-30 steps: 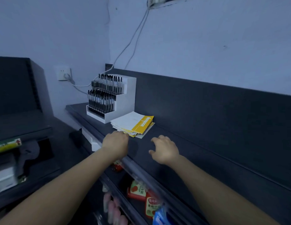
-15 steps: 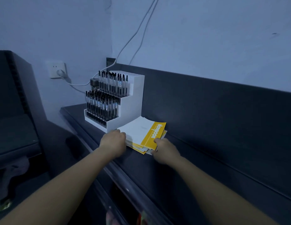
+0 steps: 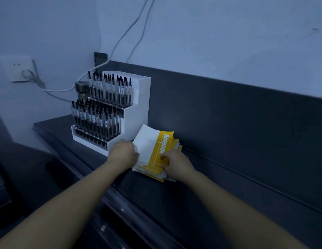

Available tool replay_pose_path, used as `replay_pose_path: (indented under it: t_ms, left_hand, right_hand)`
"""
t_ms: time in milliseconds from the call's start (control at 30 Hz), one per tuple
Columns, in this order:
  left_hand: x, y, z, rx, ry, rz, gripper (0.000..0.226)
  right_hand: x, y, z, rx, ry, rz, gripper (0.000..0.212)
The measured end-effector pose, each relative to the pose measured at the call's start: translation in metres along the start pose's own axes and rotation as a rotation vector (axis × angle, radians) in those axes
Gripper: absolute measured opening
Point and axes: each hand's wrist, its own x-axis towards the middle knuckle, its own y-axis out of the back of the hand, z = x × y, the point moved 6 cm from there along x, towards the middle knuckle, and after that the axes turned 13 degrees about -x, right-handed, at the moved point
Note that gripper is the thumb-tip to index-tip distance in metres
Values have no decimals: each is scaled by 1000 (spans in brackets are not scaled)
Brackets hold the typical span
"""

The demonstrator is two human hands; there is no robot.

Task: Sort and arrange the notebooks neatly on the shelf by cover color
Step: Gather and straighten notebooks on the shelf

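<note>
The left hand (image 3: 123,153) and right hand (image 3: 176,161) now reach the notebooks (image 3: 151,146). Fingers (image 3: 163,157) grasp the stack's edges; sorting can start.

The notebook stack (image 3: 151,148) lies on the shelf (image 3: 174,194) between the left grip (image 3: 123,155) and the right grip (image 3: 176,163), touching both. Just beyond the left grip stands the pen stand (image 3: 135,112), with a jar (image 3: 82,90) behind it

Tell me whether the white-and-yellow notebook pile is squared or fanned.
Fanned: the white-and-yellow notebook pile lies flat on the dark shelf, its edges staggered.
</note>
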Motion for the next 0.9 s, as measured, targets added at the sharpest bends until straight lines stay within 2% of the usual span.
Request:
replay_pose_path:
  t_ms: [200,400,500,633,767,900]
  left_hand:
    - [0,9,-5,4,11,18,34]
    - [6,14,-8,-380,84,-97,15]
    - [4,14,-7,-650,144,-119,28]
    - [-3,16,3,-1047,200,-140,24]
    - [-11,16,24,-1205,219,-144,19]
    - [-21,8,48,-1247,206,-177,13]
  right_hand:
    - [7,1,-10,77,-31,15,48]
    - [10,5,-10,247,-97,59,44]
    - [9,5,-6,320,-147,65,43]
    - [1,9,5,435,-278,99,44]
    - [-14,12,21,618,-444,143,33]
    - [-35,13,37,838,-550,196,28]
